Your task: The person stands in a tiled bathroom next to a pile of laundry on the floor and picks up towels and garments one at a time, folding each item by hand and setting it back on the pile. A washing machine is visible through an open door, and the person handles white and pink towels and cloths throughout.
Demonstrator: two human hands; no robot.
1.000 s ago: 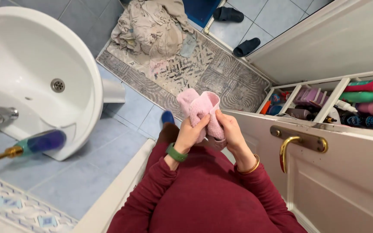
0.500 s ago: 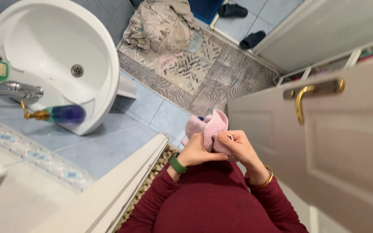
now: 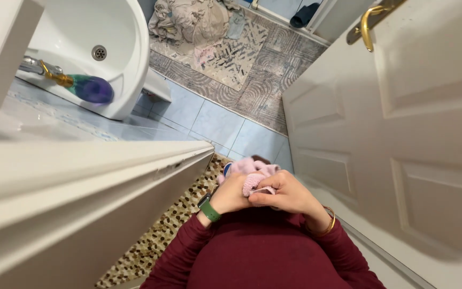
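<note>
Both of my hands hold a bunched pink cloth (image 3: pixel 252 172) close in front of my dark red sweater. My left hand (image 3: pixel 230 194), with a green band on its wrist, cups the cloth from the left. My right hand (image 3: pixel 284 196), a gold bangle on its wrist, presses over it from the right, so most of the cloth is hidden between the fingers. I stand in a doorway above a brown pebble-patterned mat (image 3: pixel 161 235).
A white panelled door (image 3: pixel 402 118) with a gold handle (image 3: pixel 367 24) fills the right. The white door frame (image 3: pixel 81 187) crosses the left. Beyond lie blue floor tiles, a white sink (image 3: pixel 118 64) with a soap bottle (image 3: pixel 84 86), a patterned rug (image 3: pixel 241 59) with heaped laundry (image 3: pixel 188 18), and a dark slipper (image 3: pixel 303 15).
The view has backed out through the doorway; the door frame now fills the left and the shelf of bottles is out of sight. The cloth has been folded smaller and drawn in.
</note>
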